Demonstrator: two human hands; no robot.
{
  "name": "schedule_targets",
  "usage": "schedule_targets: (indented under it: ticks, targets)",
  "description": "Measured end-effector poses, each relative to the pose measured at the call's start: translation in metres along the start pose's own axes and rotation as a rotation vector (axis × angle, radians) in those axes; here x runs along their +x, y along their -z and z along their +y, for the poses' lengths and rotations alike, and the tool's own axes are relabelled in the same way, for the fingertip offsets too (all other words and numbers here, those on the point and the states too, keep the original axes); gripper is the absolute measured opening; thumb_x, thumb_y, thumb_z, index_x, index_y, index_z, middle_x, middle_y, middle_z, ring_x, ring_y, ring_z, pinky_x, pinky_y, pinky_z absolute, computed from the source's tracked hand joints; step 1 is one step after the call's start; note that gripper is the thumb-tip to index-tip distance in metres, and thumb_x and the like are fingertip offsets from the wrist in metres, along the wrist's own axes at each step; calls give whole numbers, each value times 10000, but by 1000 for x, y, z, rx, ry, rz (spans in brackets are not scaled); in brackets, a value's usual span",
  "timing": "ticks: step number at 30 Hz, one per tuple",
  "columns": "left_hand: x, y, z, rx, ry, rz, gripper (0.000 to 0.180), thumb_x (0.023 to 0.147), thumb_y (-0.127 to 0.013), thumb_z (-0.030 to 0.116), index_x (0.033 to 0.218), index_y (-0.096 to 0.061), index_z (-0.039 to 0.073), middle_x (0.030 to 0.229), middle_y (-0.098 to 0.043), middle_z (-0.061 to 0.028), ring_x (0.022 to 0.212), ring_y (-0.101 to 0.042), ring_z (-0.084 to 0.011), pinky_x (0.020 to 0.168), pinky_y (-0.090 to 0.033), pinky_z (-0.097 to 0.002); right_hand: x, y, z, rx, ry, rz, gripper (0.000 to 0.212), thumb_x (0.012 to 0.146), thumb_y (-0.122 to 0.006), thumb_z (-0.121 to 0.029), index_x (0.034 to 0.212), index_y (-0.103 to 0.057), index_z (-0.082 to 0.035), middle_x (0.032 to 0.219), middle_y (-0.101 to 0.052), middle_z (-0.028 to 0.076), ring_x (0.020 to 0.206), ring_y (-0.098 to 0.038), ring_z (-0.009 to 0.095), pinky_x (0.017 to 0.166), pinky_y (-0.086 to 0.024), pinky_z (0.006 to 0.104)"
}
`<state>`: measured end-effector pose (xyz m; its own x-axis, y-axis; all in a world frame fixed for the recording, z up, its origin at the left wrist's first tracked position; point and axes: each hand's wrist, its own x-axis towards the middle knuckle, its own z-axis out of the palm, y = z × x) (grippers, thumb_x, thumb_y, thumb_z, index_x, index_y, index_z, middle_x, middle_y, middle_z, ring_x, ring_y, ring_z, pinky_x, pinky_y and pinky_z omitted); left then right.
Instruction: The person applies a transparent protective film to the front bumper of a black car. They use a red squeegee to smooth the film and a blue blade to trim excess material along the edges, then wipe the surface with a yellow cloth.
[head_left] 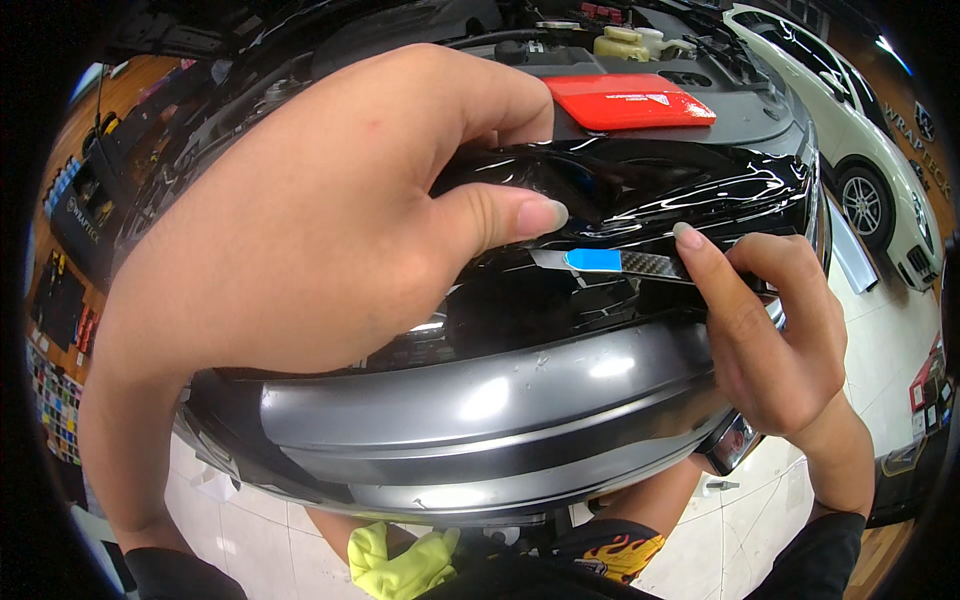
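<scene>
My right hand [785,335] pinches a slim craft knife [650,264] with a carbon-patterned body and a blue section near its pointed blade. The blade points left, low over the glossy black surface, just below my left thumb. My left hand [370,200] is curled at the edge of a glossy black film [680,185], which rises in creases by its fingers. The thumb is stretched out to the right; the other fingertips are hidden. Beneath both hands runs the car's front bumper [490,400], with a grey, shiny band.
A red squeegee [640,102] lies on the dark engine bay trim beyond the film. Yellowish reservoir caps [622,43] stand behind it. A white car [870,150] is at the right. A neon yellow cloth [400,560] hangs by my lap.
</scene>
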<state>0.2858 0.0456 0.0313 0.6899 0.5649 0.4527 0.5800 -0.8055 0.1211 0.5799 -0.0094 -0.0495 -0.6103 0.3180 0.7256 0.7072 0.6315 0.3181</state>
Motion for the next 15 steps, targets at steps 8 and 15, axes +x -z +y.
schedule_targets:
  ticks: [8, 15]
  targets:
    - [14, 2, 14, -193, 102, -137, 249, 1018, -781, 170, 1138, -697, -30, 916, -681, -59, 878, -620, -104, 826, -529, -298, -8, 12, 0, 61, -35, 38, 488, 730, -833, 3, 1214, -794, 49, 969, -631, 146, 755, -622, 246, 608, -515, 314]
    - [36, -3, 18, -161, 82, -110, 228, 985, -804, 159, 998, -705, -46, 790, -636, -53, 743, -558, -101, 692, -482, -318, -47, 25, -16, 326, -339, 88, 335, 876, -754, 103, 1205, -775, 47, 946, -647, 141, 754, -654, 233, 654, -537, 325]
